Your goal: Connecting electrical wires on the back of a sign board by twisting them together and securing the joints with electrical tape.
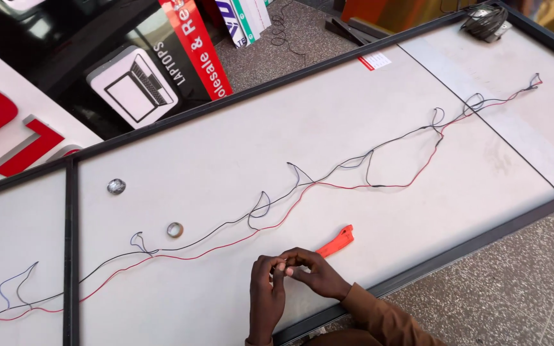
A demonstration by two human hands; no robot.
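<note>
Nearest, left hand (265,288) and right hand (312,272) meet fingertip to fingertip, pinching something too small to make out. Just behind lies an orange tool (336,242). Beyond, the red and black wire (290,202), light and floppy, best pinched anywhere along it, runs lengthwise across the white table (226,128), lower left to upper right.

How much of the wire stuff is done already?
Done, it seems: red and black wires already run along the white panel, with little loops branching off at many spots. In hand: the left hand and right hand meet over something too small to make out, beside an orange tool. Left: a tape ring and a small shiny piece lie untouched; how much wiring remains, I cannot tell.
</note>
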